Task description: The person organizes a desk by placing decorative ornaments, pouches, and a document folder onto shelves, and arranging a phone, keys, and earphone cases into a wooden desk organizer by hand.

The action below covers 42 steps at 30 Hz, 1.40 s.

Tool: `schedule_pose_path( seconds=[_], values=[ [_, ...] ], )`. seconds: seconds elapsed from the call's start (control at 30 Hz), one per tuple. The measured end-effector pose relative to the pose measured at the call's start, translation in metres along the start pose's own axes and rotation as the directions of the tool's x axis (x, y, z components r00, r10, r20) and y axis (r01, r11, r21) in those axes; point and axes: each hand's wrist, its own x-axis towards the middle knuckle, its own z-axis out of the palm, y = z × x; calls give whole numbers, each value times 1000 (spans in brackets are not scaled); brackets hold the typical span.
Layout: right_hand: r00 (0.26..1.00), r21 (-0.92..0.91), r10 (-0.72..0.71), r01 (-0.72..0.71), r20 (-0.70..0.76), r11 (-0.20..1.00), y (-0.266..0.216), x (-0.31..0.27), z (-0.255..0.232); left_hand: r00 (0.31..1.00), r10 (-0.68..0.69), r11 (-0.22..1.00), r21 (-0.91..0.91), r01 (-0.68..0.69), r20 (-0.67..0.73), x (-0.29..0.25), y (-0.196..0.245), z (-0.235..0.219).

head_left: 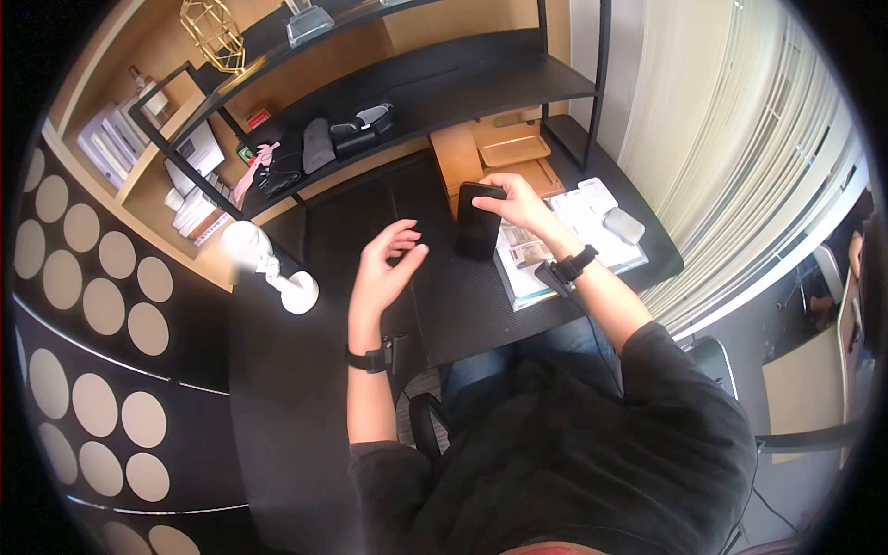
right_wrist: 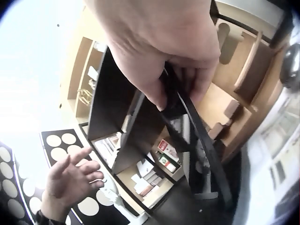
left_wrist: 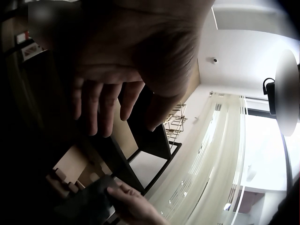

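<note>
My right hand (head_left: 520, 205) holds a black, flat, rectangular object (head_left: 477, 233) by its upper end, thumb on one face and fingers behind. In the right wrist view, this black object (right_wrist: 208, 154) hangs down edge-on from the fingers, with grey parts showing between its dark panels; I cannot tell its kind. Over the desk to the left, my left hand (head_left: 384, 270) is raised with nothing in it, its fingers loosely bent and spread. The left wrist view shows the left palm (left_wrist: 140, 51) close up, with the black object lower down and blurred.
Papers and magazines (head_left: 527, 289) lie right of the black object, with a rounded pale-grey item (head_left: 624, 226) on them. Behind stands a wooden organizer (head_left: 453, 153). A white figurine (head_left: 299, 292) is at the left; a black shelf (head_left: 444, 92) spans the back.
</note>
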Motion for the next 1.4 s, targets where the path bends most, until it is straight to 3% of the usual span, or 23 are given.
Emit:
schedule_pose_path(
  seconds=[0.07,0.13,0.17,0.2,0.27,0.3,0.33,0.37,0.4,0.47,0.5,0.53,0.6,0.7,0.73,0.8,0.9,1.07,1.23,1.4],
  values=[
    [999,-1,-50,50,-5,999,-33,-5,9,1000,-3,997,82,3,-1,4,3,16],
    [994,109,-22,10,109,994,-53,-7,14,998,48,992,115,-52,43,3,-1,27],
    [985,223,-60,23,160,975,-58,-7,17,998,23,999,48,-26,63,2,-3,30],
    [984,217,-54,16,169,976,-64,-7,20,996,-3,1000,-21,5,85,0,-4,33],
    [980,181,-124,95,155,979,-72,-7,29,995,-45,998,57,40,86,2,-6,24],
    [978,232,-196,175,69,957,-69,-8,37,992,-87,987,144,73,91,0,-6,21],
    [979,233,-190,167,76,958,-68,-10,39,1000,-15,998,56,15,6,-3,10,24],
    [992,-82,-123,122,-9,989,-68,-11,40,999,-32,997,76,33,-8,-4,5,22],
    [990,-385,-89,40,-112,922,-68,-12,39,999,-46,994,97,47,-21,-2,-4,20],
    [987,-392,-111,57,-116,918,-37,-13,46,997,-71,995,62,72,-15,0,-22,17],
    [993,-105,113,-117,-38,988,-27,-17,51,995,-99,995,28,99,-3,0,-30,15],
    [948,170,301,-315,101,934,-17,-21,56,995,-98,995,28,98,-4,0,-31,15],
    [916,399,366,-400,163,825,2,-25,71,991,-132,990,57,132,0,1,-31,13],
    [889,492,416,-455,193,743,9,-25,80,977,-201,976,97,195,63,4,-59,13],
    [886,454,422,-462,194,761,13,-17,77,977,-203,976,98,196,67,3,-57,14],
    [900,374,404,-435,163,819,27,7,65,960,-234,966,-77,248,151,0,-48,15],
    [925,196,380,-372,-1,907,25,55,31,934,-256,966,38,255,248,-4,-39,3],
    [935,-43,280,-296,-216,954,24,113,-9,899,-285,956,38,289,333,-4,-39,-5],
    [937,-161,229,-277,-263,947,49,140,-11,888,-288,954,29,297,360,-4,-44,-6],
    [968,-128,152,-180,-199,975,75,143,-3,881,-310,948,53,313,357,-4,-43,-6]
  ],
)
